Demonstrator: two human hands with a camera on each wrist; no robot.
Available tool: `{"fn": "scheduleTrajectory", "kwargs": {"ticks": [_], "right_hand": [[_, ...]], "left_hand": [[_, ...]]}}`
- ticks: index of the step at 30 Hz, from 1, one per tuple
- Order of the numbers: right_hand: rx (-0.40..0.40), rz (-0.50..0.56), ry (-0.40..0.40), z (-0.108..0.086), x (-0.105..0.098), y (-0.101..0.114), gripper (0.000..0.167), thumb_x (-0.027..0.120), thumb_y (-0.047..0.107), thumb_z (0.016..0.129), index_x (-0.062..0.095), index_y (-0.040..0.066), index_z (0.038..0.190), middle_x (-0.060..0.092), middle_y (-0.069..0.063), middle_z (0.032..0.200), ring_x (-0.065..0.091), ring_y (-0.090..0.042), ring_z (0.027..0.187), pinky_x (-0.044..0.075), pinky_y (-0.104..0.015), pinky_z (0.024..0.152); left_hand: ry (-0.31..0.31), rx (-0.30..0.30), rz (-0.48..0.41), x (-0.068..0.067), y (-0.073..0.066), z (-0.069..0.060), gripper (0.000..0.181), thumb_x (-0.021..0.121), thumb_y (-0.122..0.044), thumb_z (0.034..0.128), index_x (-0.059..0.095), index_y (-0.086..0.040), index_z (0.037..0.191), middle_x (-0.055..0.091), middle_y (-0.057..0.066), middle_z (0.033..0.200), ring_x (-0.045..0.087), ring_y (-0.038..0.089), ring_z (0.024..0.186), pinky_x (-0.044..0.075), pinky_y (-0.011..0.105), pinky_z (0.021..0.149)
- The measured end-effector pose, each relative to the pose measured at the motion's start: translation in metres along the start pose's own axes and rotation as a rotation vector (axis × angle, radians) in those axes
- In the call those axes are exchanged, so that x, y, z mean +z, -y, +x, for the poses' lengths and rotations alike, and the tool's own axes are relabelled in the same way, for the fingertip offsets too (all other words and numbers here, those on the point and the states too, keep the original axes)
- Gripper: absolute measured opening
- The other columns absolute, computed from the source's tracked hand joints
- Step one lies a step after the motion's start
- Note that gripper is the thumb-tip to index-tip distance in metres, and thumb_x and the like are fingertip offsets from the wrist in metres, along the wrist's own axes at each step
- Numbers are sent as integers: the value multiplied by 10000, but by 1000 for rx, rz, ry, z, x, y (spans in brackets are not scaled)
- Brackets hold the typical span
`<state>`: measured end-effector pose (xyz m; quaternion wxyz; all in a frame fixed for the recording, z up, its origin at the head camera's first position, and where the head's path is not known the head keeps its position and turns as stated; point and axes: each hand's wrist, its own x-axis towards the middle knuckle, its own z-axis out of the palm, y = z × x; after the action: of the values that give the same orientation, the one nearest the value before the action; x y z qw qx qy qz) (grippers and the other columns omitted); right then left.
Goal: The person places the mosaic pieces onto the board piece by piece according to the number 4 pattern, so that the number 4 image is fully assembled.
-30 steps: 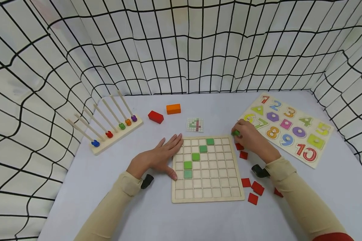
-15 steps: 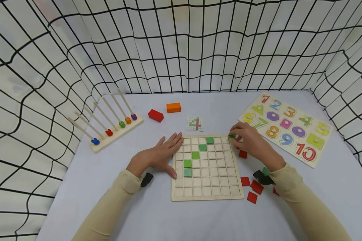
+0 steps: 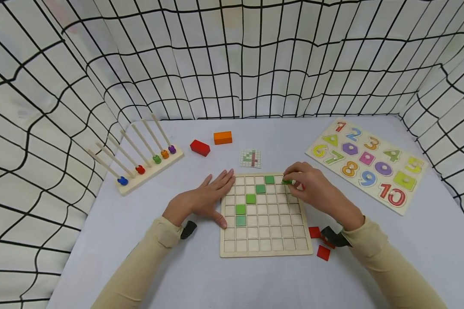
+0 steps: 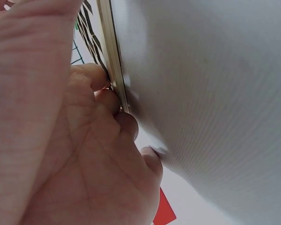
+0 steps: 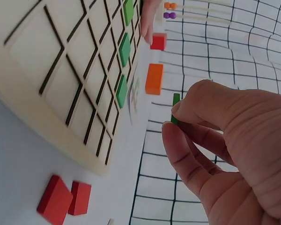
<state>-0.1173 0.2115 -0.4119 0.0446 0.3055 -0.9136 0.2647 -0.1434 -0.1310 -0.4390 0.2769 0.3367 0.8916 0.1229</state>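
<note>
A wooden grid board (image 3: 261,234) lies on the table, with several green square tiles (image 3: 251,198) set in its cells in a slanting line. My left hand (image 3: 203,201) rests at the board's left edge, fingers spread and fairly straight. Between thumb and fingertips my right hand (image 3: 317,189) pinches a green tile (image 5: 176,108) over the board's upper right corner. The wrist view shows that tile edge-on, held clear of the board. Red square tiles (image 3: 323,253) lie to the board's right, some partly hidden under the right wrist.
A small pattern card (image 3: 250,158) lies behind the board. Farther back are a red block (image 3: 199,148) and an orange block (image 3: 222,137). A peg stand with beads (image 3: 151,171) is at left, a number-and-shape puzzle board (image 3: 367,165) at right. Black netting (image 3: 232,77) surrounds the table.
My right hand has moved left with the green tile, from beside the board to above its upper right corner. The left hand has stayed at the left edge.
</note>
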Motion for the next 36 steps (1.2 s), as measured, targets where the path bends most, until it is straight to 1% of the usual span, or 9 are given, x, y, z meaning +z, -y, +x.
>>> {"fn": "scheduleTrajectory", "kwargs": {"ticks": [6,8,10,14,16,19,26,31,36], "right_hand": [[-8,52,45,0,2,17,198,784,-24,918,808,4,1112,706,-133,1221,699,-169,884,657,-345,778],[-30,60,47,0,3,22,198,790,-26,914,808,7,1109,708,-128,1221,702,-175,898,655,-333,777],[-63,64,43,0,6,26,192,798,-36,903,807,7,1090,707,-125,1208,700,-196,932,653,-331,775],[-140,57,37,-2,15,34,180,809,-44,890,812,13,1061,707,-104,1182,679,-238,1050,644,-305,793],[-169,59,42,-2,20,37,180,822,-40,881,815,13,1053,707,-101,1176,681,-233,1057,643,-282,801],[-205,69,69,-4,29,44,187,836,-25,877,818,16,1059,699,-96,1175,682,-215,1054,642,-252,826],[-309,75,99,-10,56,52,158,837,-24,874,815,10,1026,688,-104,1141,664,-227,1071,631,-255,867],[-340,67,137,-12,65,53,163,811,-42,884,813,16,1036,695,-104,1140,652,-213,1063,618,-243,882],[-338,36,168,-10,69,56,167,812,-8,915,816,24,1079,729,-86,1153,654,-201,1092,621,-247,924]], "left_hand": [[-1,1,-5,-1,-1,-2,1395,915,-557,786,21,-33,1720,-98,147,1822,-80,368,1701,-28,646,1357],[-1,2,-8,-1,-2,-3,1396,916,-553,786,19,-32,1720,-100,148,1822,-81,369,1700,-31,646,1356],[2,0,-10,-1,-2,-3,1397,917,-552,786,16,-34,1720,-102,145,1822,-83,368,1701,-34,644,1357],[5,0,-3,-1,-1,-2,1398,912,-563,789,12,-38,1721,-103,142,1822,-85,364,1701,-34,642,1357],[6,0,-1,-1,0,-1,1399,910,-569,788,12,-42,1722,-104,138,1823,-87,361,1701,-35,641,1358],[8,-3,0,-2,0,-1,1399,905,-578,787,11,-46,1723,-106,134,1823,-88,359,1702,-35,643,1357],[14,-10,3,-2,0,0,1402,896,-591,792,-5,-58,1724,-127,117,1822,-105,347,1701,-40,633,1360],[21,-19,-2,-1,1,0,1409,897,-592,790,-17,-66,1725,-136,110,1821,-115,342,1701,-47,627,1361],[18,-13,-3,-2,1,-1,1408,900,-586,791,-12,-57,1724,-124,120,1822,-109,352,1700,-41,638,1358]]}}
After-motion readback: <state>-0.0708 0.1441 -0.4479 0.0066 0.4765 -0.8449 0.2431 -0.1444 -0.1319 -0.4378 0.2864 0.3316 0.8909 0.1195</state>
